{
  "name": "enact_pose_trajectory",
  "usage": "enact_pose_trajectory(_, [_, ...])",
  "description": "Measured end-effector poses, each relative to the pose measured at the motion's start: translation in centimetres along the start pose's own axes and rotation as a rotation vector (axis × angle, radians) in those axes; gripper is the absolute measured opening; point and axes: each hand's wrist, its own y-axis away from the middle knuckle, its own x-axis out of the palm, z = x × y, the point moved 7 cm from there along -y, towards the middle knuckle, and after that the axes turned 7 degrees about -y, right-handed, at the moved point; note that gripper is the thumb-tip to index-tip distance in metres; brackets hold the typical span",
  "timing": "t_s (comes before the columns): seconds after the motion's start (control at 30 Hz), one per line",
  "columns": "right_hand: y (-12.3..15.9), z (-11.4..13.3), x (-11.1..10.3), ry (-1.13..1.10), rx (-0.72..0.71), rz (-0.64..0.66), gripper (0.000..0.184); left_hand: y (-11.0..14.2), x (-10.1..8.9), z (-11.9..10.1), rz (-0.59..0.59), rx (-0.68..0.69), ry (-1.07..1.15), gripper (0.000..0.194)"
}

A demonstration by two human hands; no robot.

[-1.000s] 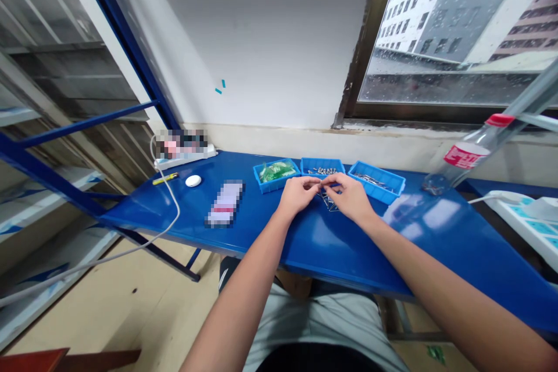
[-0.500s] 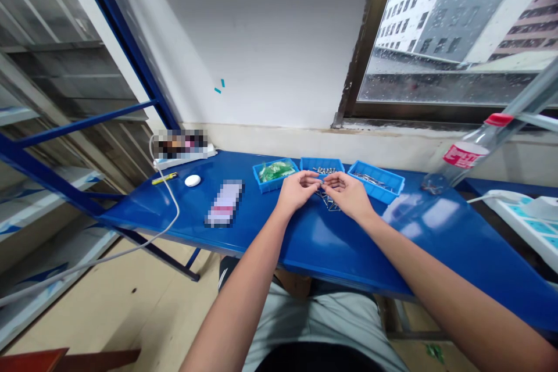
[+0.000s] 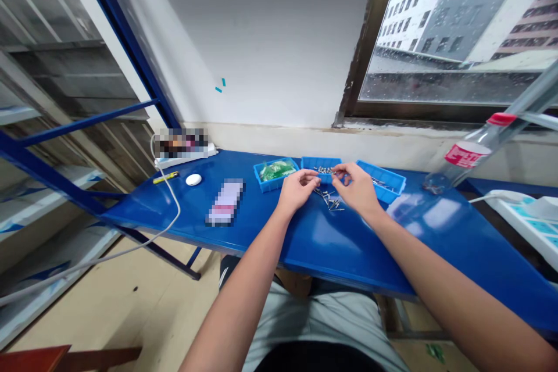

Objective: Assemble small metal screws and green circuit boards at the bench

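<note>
My left hand hovers over the blue table with thumb and fingers pinched together; what it holds, if anything, is too small to make out. My right hand is at the near right corner of the middle blue bin, its fingers curled in a pinch; anything between them cannot be made out. Small metal screw-like parts lie in that bin. Between and just below both hands is a loose pile of thin silvery screw-like pieces on the table.
A left blue bin holds green plastic bags; a right blue bin holds long thin metal pieces. Also on the table: a blurred-out phone, a white oval object, a yellow pen-like tool and a plastic bottle.
My right hand has moved away from the left hand, up and slightly right to the middle bin, uncovering more of the metal pile. The left hand has stayed nearly in place.
</note>
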Motion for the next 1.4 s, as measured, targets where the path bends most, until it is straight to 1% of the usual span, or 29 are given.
enact_pose_trajectory(0.1, [-0.8,-1.0,-1.1,0.149,-0.086,-0.046,0.016,0.0,-0.3,0.0,-0.031,-0.006,0.004,0.019])
enact_pose_trajectory(0.2, [-1.0,-1.7,-1.1,0.267,-0.136,-0.006,0.017,0.0,-0.4,-0.1,-0.039,-0.011,0.002,0.018])
enact_pose_trajectory(0.3, [-0.5,-1.0,-0.6,0.277,-0.178,0.044,0.019,0.0,-0.5,-0.2,-0.055,-0.014,-0.020,0.018])
enact_pose_trajectory(0.37, [0.2,0.2,0.2,0.225,-0.215,0.122,0.019,0.0,-0.8,-0.3,-0.076,-0.009,-0.035,0.019])
enact_pose_trajectory(0.43, [1.1,1.3,1.6,0.142,-0.259,0.251,0.021,0.0,-1.1,-0.6,-0.107,0.006,-0.039,0.019])
enact_pose_trajectory(0.5, [2.0,2.1,3.0,0.075,-0.305,0.381,0.027,0.1,-1.5,-0.8,-0.147,0.022,-0.034,0.020])
enact_pose_trajectory(0.57, [2.8,2.5,4.3,0.054,-0.356,0.489,0.033,0.1,-1.7,-0.9,-0.181,0.032,-0.025,0.020])
enact_pose_trajectory(0.63, [3.2,2.4,5.3,0.059,-0.383,0.558,0.037,0.2,-1.8,-1.1,-0.200,0.039,-0.021,0.020])
enact_pose_trajectory(0.73, [3.4,2.1,6.3,0.064,-0.397,0.615,0.039,0.2,-1.9,-1.1,-0.209,0.045,-0.026,0.019])
enact_pose_trajectory(0.87, [3.4,1.7,6.8,0.074,-0.400,0.629,0.036,0.1,-1.8,-0.9,-0.201,0.033,-0.042,0.019])
enact_pose_trajectory(1.0, [3.1,0.7,6.4,0.092,-0.349,0.582,0.030,0.1,-1.7,-0.7,-0.186,0.013,-0.051,0.019])
enact_pose_trajectory(1.1, [3.0,0.1,6.0,0.106,-0.314,0.559,0.030,0.1,-1.6,-0.6,-0.172,0.005,-0.058,0.019])
enact_pose_trajectory(1.23, [2.7,0.0,5.6,0.121,-0.281,0.523,0.030,0.1,-1.6,-0.7,-0.163,-0.006,-0.061,0.019])
enact_pose_trajectory(1.4, [2.4,-0.1,5.5,0.118,-0.276,0.485,0.028,0.1,-1.6,-0.7,-0.156,0.007,-0.078,0.018])
